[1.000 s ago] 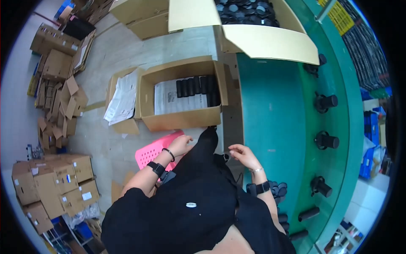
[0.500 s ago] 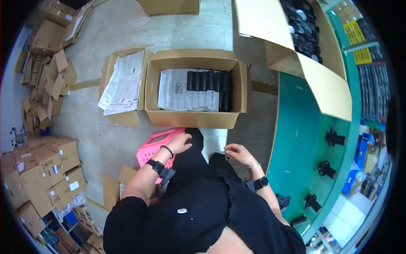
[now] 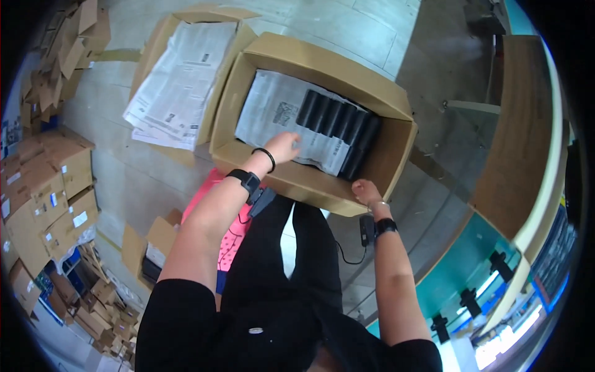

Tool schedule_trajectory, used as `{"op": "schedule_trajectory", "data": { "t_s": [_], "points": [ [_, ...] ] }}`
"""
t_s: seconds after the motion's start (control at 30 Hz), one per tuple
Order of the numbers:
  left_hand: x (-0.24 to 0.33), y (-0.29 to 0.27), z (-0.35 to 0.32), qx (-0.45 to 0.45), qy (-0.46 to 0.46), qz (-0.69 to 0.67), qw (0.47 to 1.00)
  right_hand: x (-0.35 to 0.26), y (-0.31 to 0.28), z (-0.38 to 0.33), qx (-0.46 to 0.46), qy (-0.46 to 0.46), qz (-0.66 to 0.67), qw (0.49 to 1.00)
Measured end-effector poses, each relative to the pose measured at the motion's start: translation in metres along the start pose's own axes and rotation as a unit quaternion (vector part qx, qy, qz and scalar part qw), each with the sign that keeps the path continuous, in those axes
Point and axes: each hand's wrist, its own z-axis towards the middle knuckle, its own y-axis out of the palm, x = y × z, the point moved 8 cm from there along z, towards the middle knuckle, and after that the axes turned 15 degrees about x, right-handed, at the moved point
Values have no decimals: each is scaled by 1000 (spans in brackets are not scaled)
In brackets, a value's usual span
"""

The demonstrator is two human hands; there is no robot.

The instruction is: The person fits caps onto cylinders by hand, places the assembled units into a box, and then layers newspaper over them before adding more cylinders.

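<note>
A cardboard box (image 3: 396, 152) sits in front of me with its flaps spread. Printed newspaper sheets (image 3: 263, 108) line it, and several black cylinders (image 3: 334, 118) lie side by side on the right part of the paper. My left hand (image 3: 284, 147) hangs over the newspaper inside the near wall, left of the cylinders, its fingers loosely bent and apart with nothing seen in them. At the box's near right side is my right hand (image 3: 367, 191), fingers curled in; what they hold, if anything, is hidden.
Left of the box, another carton (image 3: 145, 68) carries a stack of newspaper (image 3: 186, 80). A pink basket (image 3: 232, 239) stands by my left leg, near a small open carton (image 3: 133, 248). Stacked cartons (image 3: 49, 186) fill the left side; a green bench (image 3: 465, 260) stands at right.
Both hands have moved forward from over my lap to the box, the left reaching inside. My view has turned and come closer to the box.
</note>
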Motion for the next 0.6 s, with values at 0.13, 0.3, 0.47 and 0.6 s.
{"op": "schedule_trajectory", "data": {
  "t_s": [0.13,0.3,0.47,0.6],
  "points": [
    [-92,72,63,15,-159,-116,980,48,7,91,15,34,-42,998],
    [-192,156,110,24,-240,-156,958,115,24,194,121,36,-71,990],
    [-250,169,165,279,-222,-62,932,142,30,278,278,97,-30,955],
    [-205,228,209,202,-226,-124,945,178,18,291,323,128,27,937]
  ]
}}
